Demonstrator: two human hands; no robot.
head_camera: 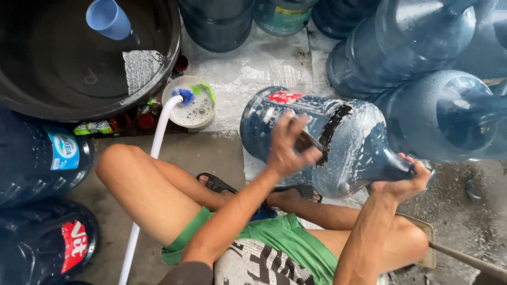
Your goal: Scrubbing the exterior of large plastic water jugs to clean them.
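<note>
item: large blue translucent water jug (338,137), lying on its side at centre frame across the person's lap, neck toward the right; ribbed plastic wall, wet and streaked with soap foam, a dark band around its shoulder.
left hand (289,148): fingers curled on a small dark scrubbing pad (308,141), pressed to the jug's flank.
right hand (404,182): closed around the jug's neck, steadying it.
step in hand, by judgement: scrubbing the outer wall; the next move likely calls for turning the jug by its neck to reach unwashed plastic.
nearby: white bowl (191,105) of suds with a blue brush, upper centre-left; white hose (153,153); black tub (79,58) with a blue cup (108,18), upper left; more jugs (422,53), upper right.
</note>
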